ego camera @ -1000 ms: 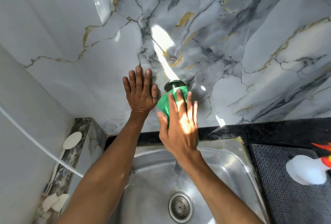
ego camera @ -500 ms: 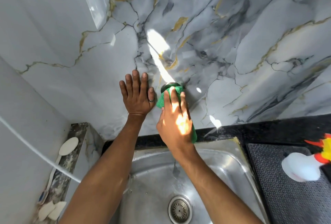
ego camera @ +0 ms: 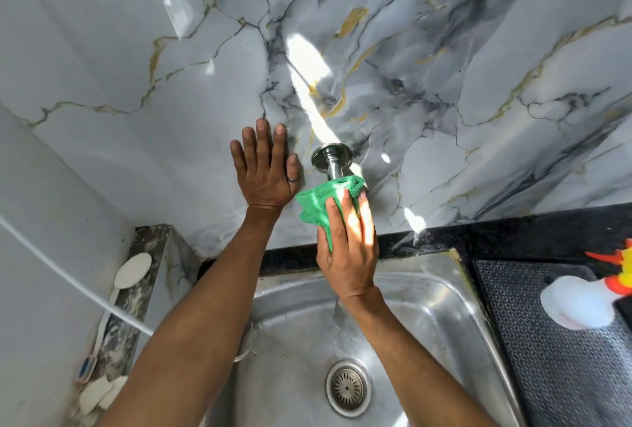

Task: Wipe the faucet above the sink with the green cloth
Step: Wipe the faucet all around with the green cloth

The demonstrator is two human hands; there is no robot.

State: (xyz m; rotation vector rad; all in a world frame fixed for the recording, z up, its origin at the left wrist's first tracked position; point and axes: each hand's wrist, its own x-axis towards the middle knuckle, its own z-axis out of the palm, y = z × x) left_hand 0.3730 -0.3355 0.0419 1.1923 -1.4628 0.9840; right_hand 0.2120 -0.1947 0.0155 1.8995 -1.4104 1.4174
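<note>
Above the sink (ego camera: 444, 293), my right hand (ego camera: 349, 255) clamps the green cloth (ego camera: 316, 202) round the faucet (ego camera: 332, 161); left hand (ego camera: 265, 170) flat, splayed on wall; I'd twist while pulling nearward

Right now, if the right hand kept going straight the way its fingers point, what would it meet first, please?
The right hand, holding the cloth around the faucet, points up the stem toward the wall. It would likely meet the faucet's round wall flange first, then the wall.

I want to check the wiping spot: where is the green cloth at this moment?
In the head view, the green cloth is near the centre, held by the right hand around the faucet just below its wall flange, above the sink.
</note>
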